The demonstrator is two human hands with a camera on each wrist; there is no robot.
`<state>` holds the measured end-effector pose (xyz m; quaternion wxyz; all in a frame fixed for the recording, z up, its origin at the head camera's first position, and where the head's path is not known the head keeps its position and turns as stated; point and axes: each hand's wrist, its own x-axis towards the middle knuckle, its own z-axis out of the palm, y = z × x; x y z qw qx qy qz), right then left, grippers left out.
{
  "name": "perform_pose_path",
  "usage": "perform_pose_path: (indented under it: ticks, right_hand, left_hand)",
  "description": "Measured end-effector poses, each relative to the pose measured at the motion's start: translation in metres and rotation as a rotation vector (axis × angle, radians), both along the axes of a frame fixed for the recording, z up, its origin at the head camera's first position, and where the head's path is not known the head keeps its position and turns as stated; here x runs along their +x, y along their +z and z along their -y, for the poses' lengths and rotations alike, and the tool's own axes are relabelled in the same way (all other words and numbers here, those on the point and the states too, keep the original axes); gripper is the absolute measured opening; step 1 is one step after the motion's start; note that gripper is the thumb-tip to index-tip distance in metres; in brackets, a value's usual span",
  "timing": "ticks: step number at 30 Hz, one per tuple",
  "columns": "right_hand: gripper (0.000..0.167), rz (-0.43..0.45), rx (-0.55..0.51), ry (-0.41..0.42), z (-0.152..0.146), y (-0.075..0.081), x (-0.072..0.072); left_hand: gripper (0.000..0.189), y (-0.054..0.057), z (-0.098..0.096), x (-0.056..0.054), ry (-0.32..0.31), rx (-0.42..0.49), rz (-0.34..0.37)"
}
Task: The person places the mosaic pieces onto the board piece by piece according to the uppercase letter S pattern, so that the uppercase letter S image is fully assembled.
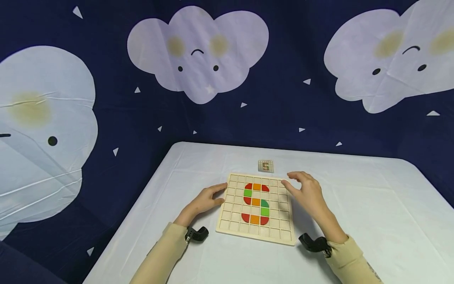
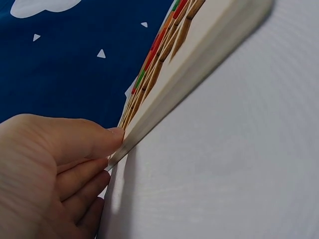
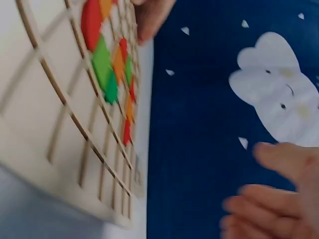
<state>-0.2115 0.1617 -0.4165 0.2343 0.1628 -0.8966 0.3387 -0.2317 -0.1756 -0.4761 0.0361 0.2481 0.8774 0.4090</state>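
Note:
A square wooden grid board (image 1: 232, 226) lies on the white table, its raised strips forming small square cells. Red, orange and green tiles (image 1: 255, 202) set in its middle cells form an S-like figure. At the board's left edge is my left hand (image 1: 205, 200), its thumb and fingers apart and the fingertips right at the rim. In the left wrist view the thumb (image 2: 94, 142) meets the board's side. My right hand (image 1: 307, 193) hovers by the upper right corner with thumb and fingers spread, holding nothing. The right wrist view shows that hand (image 3: 274, 194) beside the board.
Just beyond the board's far edge lies a small card (image 1: 265, 166) printed with a similar grid and figure. A dark blue cloth (image 1: 220, 122) with clouds hangs behind the white table (image 1: 383, 205). Black devices (image 1: 313, 243) are strapped at both wrists.

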Motion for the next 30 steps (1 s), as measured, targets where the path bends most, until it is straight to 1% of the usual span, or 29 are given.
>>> perform_pose_path:
  ticks: [2,7,10,13,21,25,30]
  right_hand:
    - [0.032,0.090,0.048,-0.003,-0.006,0.000,-0.001]
    - [0.036,0.370,0.170,0.039,-0.014,-0.006,-0.004]
    - [0.037,0.470,0.214,0.045,-0.016,-0.012,-0.006]
    - [0.037,0.499,0.205,0.036,-0.018,-0.018,-0.009]
    - [0.037,0.513,0.137,0.044,-0.019,-0.027,-0.014]
    - [0.035,0.514,0.103,0.039,-0.019,-0.029,-0.014]
    - [0.035,0.524,0.071,0.022,-0.018,-0.029,-0.013]
  left_hand:
    - [0.056,0.001,0.001,0.001,-0.003,-0.005,0.004]
    - [0.059,0.002,0.003,0.001,-0.031,-0.019,-0.002]
    - [0.060,0.002,0.004,0.000,-0.041,-0.028,-0.004]
    - [0.061,0.002,0.005,0.000,-0.042,-0.025,0.004]
    - [0.063,0.003,0.004,0.000,-0.025,-0.056,0.000]
    - [0.063,0.004,0.003,0.000,-0.021,-0.066,-0.001]
    - [0.061,0.003,0.001,0.000,-0.036,-0.055,-0.003]
